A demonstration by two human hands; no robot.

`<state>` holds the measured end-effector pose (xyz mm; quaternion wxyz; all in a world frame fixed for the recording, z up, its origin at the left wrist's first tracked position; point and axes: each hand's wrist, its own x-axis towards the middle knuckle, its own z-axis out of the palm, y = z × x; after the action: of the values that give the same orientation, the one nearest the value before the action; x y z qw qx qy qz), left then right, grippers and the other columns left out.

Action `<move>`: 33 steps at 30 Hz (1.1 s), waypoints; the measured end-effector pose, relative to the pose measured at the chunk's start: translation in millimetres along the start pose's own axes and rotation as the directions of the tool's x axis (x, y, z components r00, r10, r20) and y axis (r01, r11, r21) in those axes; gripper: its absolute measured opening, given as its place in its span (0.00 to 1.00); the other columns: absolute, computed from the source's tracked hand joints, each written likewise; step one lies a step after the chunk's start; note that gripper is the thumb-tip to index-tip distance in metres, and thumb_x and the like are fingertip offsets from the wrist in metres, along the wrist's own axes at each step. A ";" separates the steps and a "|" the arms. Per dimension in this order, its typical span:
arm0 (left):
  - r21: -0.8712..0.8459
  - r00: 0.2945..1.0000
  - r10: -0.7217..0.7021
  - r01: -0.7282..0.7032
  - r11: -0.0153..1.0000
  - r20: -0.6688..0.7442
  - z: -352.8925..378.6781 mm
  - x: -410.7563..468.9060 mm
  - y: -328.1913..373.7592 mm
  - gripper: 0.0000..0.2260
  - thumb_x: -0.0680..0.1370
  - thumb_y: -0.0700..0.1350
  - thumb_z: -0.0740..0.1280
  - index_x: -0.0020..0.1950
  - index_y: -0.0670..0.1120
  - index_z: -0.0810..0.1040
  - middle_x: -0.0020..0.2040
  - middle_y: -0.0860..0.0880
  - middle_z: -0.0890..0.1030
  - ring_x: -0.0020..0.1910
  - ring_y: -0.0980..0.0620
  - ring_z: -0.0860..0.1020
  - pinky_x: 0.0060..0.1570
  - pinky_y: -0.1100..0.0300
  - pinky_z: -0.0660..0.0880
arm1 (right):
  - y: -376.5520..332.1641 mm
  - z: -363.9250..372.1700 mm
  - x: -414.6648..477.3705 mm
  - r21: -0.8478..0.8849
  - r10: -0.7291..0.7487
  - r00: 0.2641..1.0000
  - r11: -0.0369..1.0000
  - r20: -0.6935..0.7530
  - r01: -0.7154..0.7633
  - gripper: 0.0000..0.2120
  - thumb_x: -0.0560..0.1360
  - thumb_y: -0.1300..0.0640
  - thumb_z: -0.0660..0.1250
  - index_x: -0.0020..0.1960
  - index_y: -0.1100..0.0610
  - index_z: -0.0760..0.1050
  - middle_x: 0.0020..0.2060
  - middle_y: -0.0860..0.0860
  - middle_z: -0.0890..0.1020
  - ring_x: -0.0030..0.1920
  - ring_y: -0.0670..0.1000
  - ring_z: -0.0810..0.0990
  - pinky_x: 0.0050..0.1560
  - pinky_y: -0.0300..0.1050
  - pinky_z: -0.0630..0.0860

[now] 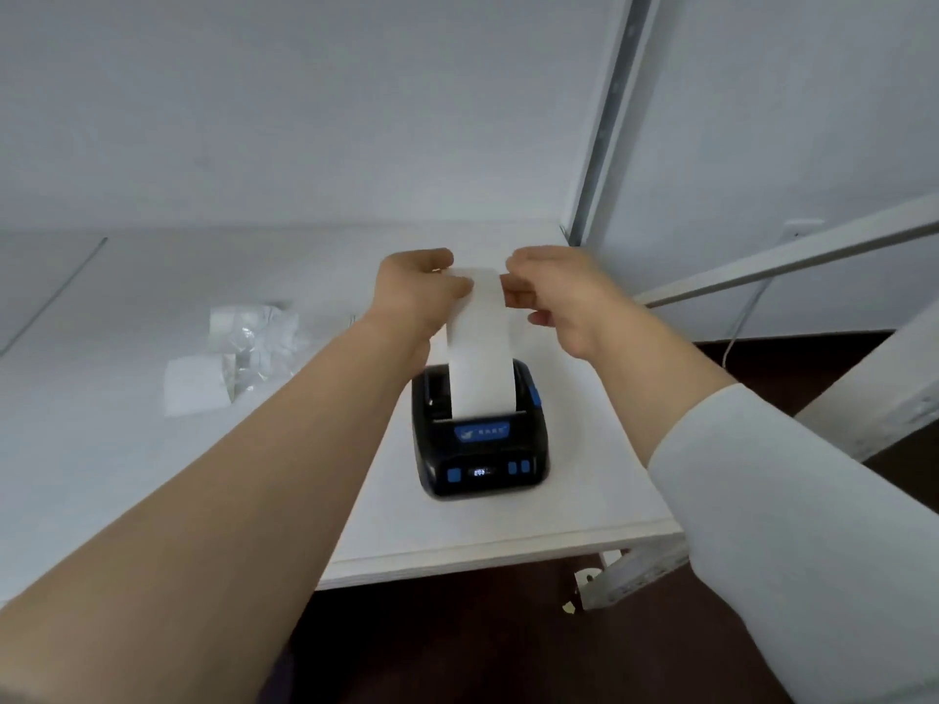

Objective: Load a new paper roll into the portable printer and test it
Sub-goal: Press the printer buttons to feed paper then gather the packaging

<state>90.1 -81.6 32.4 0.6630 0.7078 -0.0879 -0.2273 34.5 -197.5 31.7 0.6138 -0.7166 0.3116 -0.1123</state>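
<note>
A small black portable printer [480, 449] with blue buttons and a lit display sits on the white table [127, 449] near its front right corner. A white paper strip [480, 348] rises from the printer's slot, stretched up and away from me. My left hand [416, 292] pinches the strip's top left edge. My right hand [554, 297] pinches its top right edge. Both hands are above and behind the printer. The roll inside the printer is hidden.
Crumpled clear plastic wrapping [259, 337] and a white paper piece [195, 386] lie on the table to the left. A white wall stands behind. Metal frame bars [762, 266] run on the right, beyond the table's edge. Dark floor shows below.
</note>
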 end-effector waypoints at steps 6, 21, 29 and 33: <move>0.026 0.977 0.211 -0.211 0.977 0.007 -1.3 37.5 17.0 0.34 0.71 0.24 0.62 0.73 0.48 0.62 0.68 0.47 0.72 0.56 0.50 0.77 0.48 0.62 0.78 | -19.4 0.8 35.0 0.134 -0.172 0.985 0.976 0.005 0.169 0.27 0.70 0.71 0.67 0.65 0.52 0.71 0.54 0.53 0.80 0.50 0.50 0.79 0.38 0.39 0.71; 0.294 0.957 0.121 -0.040 0.955 -0.264 -68.6 23.2 -22.1 0.27 0.74 0.29 0.55 0.72 0.46 0.64 0.69 0.45 0.70 0.41 0.53 0.76 0.31 0.68 0.71 | -8.8 44.9 13.2 -0.201 -0.271 0.959 0.947 -0.078 0.251 0.23 0.71 0.73 0.56 0.58 0.56 0.77 0.60 0.51 0.77 0.55 0.45 0.72 0.52 0.34 0.68; 0.355 0.836 0.182 0.016 0.935 -0.518 -169.9 -16.4 -46.9 0.28 0.71 0.29 0.56 0.69 0.47 0.69 0.70 0.46 0.70 0.67 0.48 0.70 0.52 0.58 0.71 | -2.9 117.0 -17.7 -0.096 -0.229 0.960 0.965 0.162 0.246 0.16 0.70 0.75 0.62 0.55 0.66 0.78 0.43 0.56 0.79 0.44 0.52 0.78 0.47 0.46 0.79; 0.596 0.940 0.135 0.084 0.799 -0.314 -195.6 -16.2 -67.1 0.33 0.70 0.34 0.64 0.74 0.50 0.61 0.77 0.48 0.55 0.76 0.43 0.56 0.69 0.46 0.66 | 9.3 146.1 -20.2 -0.390 -0.211 0.937 0.867 0.278 0.310 0.21 0.69 0.69 0.67 0.61 0.59 0.75 0.60 0.54 0.79 0.60 0.53 0.77 0.58 0.40 0.71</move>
<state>149.7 108.1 -26.6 0.4121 0.9083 -0.0490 -0.0529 95.2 -67.9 -5.0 0.4521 -0.8772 0.1565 -0.0412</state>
